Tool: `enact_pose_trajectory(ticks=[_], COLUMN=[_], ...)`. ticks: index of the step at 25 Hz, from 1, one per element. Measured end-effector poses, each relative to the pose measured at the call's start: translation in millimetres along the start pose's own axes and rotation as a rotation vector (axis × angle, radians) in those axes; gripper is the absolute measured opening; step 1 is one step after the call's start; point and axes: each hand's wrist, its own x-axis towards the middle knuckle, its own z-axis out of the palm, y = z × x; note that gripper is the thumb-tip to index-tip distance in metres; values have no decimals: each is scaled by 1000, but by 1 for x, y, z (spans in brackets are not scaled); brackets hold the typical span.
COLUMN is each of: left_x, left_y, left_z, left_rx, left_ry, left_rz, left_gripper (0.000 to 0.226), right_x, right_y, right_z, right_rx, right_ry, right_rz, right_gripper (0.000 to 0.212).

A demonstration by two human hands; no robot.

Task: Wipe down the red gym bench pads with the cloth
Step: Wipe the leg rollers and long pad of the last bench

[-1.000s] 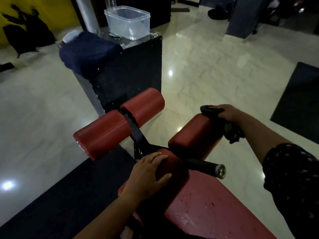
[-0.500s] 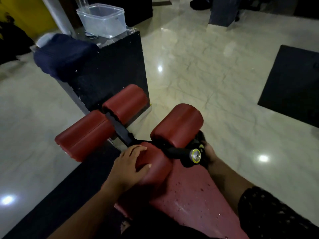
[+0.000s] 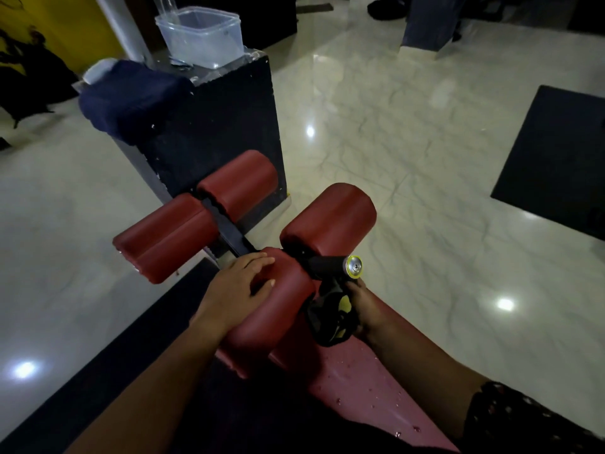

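I am partway through the roller pads at the foot end of the bench, by my reading. My left hand (image 3: 234,288) lies palm down on the near roller pad (image 3: 271,309), fingers (image 3: 258,260) spread flat and loosely curved over its top with the thumb along the side, steadying it and gripping nothing. My right hand (image 3: 366,306) is tucked just below the black handle bar (image 3: 330,265) with the yellow-ringed metal cap, and its fingers are bunched around the dark cloth (image 3: 330,319) (black with a yellow patch), which hangs against the right end of the near roller pad; how tightly they close I cannot tell, since the cloth hides most of them. Beyond my left fingertips stand the two far roller pads (image 3: 203,217), and up past my right fingers sits the raised roller pad (image 3: 330,217). Below both wrists the flat seat pad (image 3: 357,381) carries scattered droplets. The next move, I judge, calls for dragging the cloth over the near roller's end and then down along that wet seat, keeping the left hand braced so the roller does not turn.
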Motion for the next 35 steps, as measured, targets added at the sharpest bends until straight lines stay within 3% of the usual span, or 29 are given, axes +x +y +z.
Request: enact_pose_trajectory(ticks=[2, 8, 12, 15, 17, 19, 25, 28, 30, 33, 35], left_x=[-4, -22, -43, -47, -50, -57, -93, -106, -117, -128, -132], left_y=[4, 9, 10, 7, 5, 0, 7, 18, 27, 34, 40], left_z=[-2, -5, 1, 5, 9, 16, 28, 33, 43, 62, 73], left_rx=[43, 141, 139, 13, 54, 133, 313, 442, 524, 481, 413], left_ry=[22, 24, 29, 126, 80, 69, 82, 54, -81, -265, -279], left_rz=[73, 192, 240, 233, 249, 305, 377, 552, 645, 576, 488], left_gripper=[60, 59, 60, 29, 27, 26, 34, 39, 44, 48, 50], right_x=[-12, -43, -60, -97, -129, -152, -162, -167, -172, -176, -178], right_y=[1, 14, 13, 15, 28, 44, 58, 55, 55, 51, 50], right_z=[4, 20, 26, 8, -9, -22, -27, -32, -39, -59, -78], right_rx=[-75, 10, -213, -639, -985, -1144, -1768, -1825, -1842, -1848, -1826], right_ry=[20, -82, 30, 57, 112, 116, -75, -116, -115, -112, -89], right_rz=[-44, -116, -140, -153, -83, -30, 33, -24, -17, 11, 31], right_gripper=[31, 40, 66, 59, 54, 56, 59, 59, 59, 60, 61])
